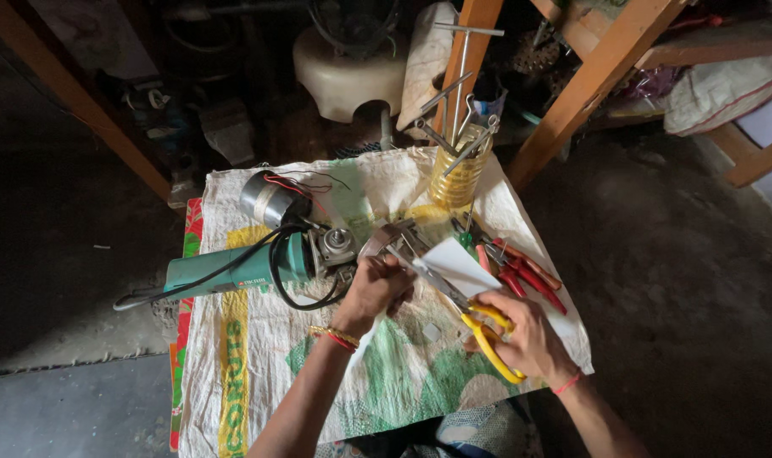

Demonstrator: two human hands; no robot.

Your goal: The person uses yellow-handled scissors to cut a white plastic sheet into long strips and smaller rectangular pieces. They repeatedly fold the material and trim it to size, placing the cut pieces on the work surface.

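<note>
My right hand (526, 335) grips yellow-handled scissors (466, 309), blades pointing up-left into a white sheet of paper (462, 263). My left hand (376, 287) pinches the paper's left edge, just right of a teal angle grinder (242, 270) lying with its black cord looped around it. A detached silver motor part (265, 198) with red and black wires rests behind the grinder. Everything lies on a printed woven sack (259, 356) spread over a low surface.
A yellowish plastic jar (459, 174) holding several metal wrenches stands at the sack's back. Red-handled pliers (526, 276) lie right of the paper. Wooden legs (589, 85) and a white stool (348, 72) stand behind. Dark floor surrounds the sack.
</note>
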